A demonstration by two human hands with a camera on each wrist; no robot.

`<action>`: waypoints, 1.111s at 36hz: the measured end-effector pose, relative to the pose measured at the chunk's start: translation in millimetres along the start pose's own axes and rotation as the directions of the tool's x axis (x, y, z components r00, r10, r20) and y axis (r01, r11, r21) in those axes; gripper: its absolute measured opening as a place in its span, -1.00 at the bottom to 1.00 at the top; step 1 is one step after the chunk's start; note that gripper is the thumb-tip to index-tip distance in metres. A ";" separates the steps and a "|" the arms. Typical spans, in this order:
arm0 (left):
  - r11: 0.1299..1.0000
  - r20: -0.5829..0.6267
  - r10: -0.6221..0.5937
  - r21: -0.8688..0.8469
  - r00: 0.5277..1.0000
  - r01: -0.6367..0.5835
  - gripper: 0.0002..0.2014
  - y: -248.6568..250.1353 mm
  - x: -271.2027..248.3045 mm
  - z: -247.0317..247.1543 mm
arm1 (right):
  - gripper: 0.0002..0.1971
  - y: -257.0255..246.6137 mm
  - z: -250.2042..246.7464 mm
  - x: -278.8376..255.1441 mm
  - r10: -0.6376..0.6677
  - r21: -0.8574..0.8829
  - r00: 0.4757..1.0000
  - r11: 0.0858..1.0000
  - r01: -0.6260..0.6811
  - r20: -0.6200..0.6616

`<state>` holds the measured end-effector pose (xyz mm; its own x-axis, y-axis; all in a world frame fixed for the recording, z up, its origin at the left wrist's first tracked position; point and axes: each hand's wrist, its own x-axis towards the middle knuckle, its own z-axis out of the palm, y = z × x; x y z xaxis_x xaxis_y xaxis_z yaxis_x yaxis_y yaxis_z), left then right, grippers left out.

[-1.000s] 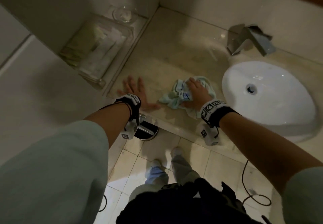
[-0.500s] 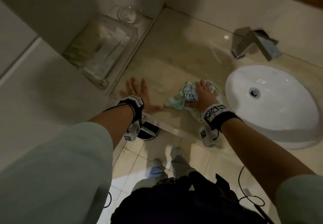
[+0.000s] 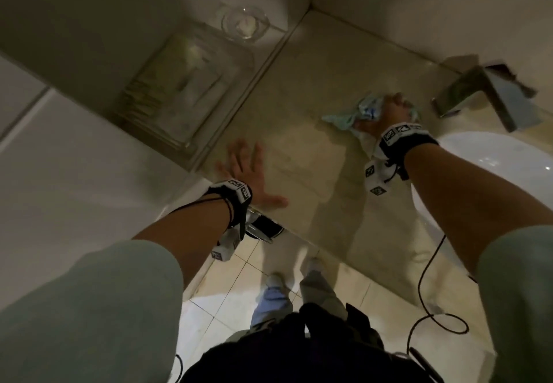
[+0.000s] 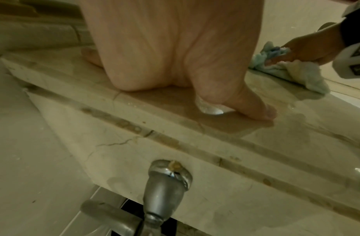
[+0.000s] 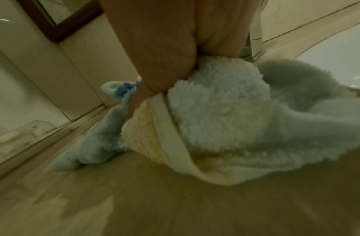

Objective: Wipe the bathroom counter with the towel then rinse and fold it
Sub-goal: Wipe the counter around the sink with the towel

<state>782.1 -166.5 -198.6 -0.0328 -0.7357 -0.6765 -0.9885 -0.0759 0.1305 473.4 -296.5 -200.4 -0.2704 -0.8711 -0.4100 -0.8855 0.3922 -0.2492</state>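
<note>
A crumpled pale blue and cream towel (image 3: 341,120) lies on the beige marble counter (image 3: 314,77), just left of the tap. My right hand (image 3: 386,112) bears down on the towel with fingers curled into the bunched cloth. The left wrist view shows the thumb and fingers of my right hand (image 4: 302,47) pinching the towel (image 4: 300,75). In the right wrist view, the towel (image 5: 225,121) is bunched under my palm. My left hand (image 3: 248,170) rests flat on the counter near the front left corner, fingers spread, with its thumb (image 4: 256,110) on the wet stone.
A chrome tap (image 3: 478,95) stands behind the white sink (image 3: 502,173) to the right. A clear tray (image 3: 179,95) of packets and a glass dish (image 3: 244,23) sit on the ledge to the left. A chrome fitting (image 4: 167,183) juts out below the counter's front edge.
My right hand has pushed the towel from near the counter's front edge back toward the tap. My left hand has stayed flat in the same place.
</note>
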 end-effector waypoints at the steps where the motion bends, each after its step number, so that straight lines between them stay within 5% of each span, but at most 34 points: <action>1: 1.000 -0.007 0.004 -0.003 1.000 -0.004 0.53 -0.1 -0.2 0.7 | 0.26 0.8 -1.4 7.3 -0.007 0.003 1.000 1.000 0.007 -0.011; 6: 1.000 -0.028 0.020 -0.013 0.999 -0.021 0.52 -0.6 -0.8 3.1 | 0.45 20.8 10.3 57.9 0.019 0.038 1.000 0.999 -0.019 0.004; 11: 1.000 -0.028 0.006 -0.005 1.000 -0.007 0.52 1.1 -0.3 3.3 | 0.36 52.1 39.7 105.6 0.017 0.004 1.000 1.000 -0.017 -0.010; 17: 0.999 -0.001 -0.006 0.043 1.000 0.006 0.52 -1.5 2.4 1.4 | 0.06 13.4 15.5 -12.8 0.023 0.012 0.998 1.000 -0.022 -0.054; 21: 0.998 0.000 0.000 0.062 1.000 0.000 0.51 -1.1 1.9 0.8 | 0.28 37.1 45.2 -9.8 0.038 -0.021 0.993 0.999 -0.041 -0.109; 28: 0.998 0.028 -0.015 0.064 0.999 0.013 0.51 -0.8 -3.9 -2.0 | 0.27 71.0 79.8 -51.5 0.082 -0.071 0.993 0.994 -0.088 -0.080; 33: 0.997 0.021 -0.014 0.070 1.000 0.013 0.51 -0.4 -7.2 -3.7 | 0.15 60.8 72.1 -135.3 0.138 0.027 0.986 0.990 -0.136 -0.095; 40: 0.998 0.018 -0.002 0.066 1.000 0.001 0.49 0.0 -11.3 -4.0 | 0.14 62.9 76.4 -155.2 0.122 0.053 0.991 0.991 -0.119 -0.056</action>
<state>783.1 -160.9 -188.1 -0.0335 -0.7231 -0.6899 -0.9961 -0.0321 0.0820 488.5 -114.1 -219.5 -0.3975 -0.8318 -0.3875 -0.8258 0.5084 -0.2442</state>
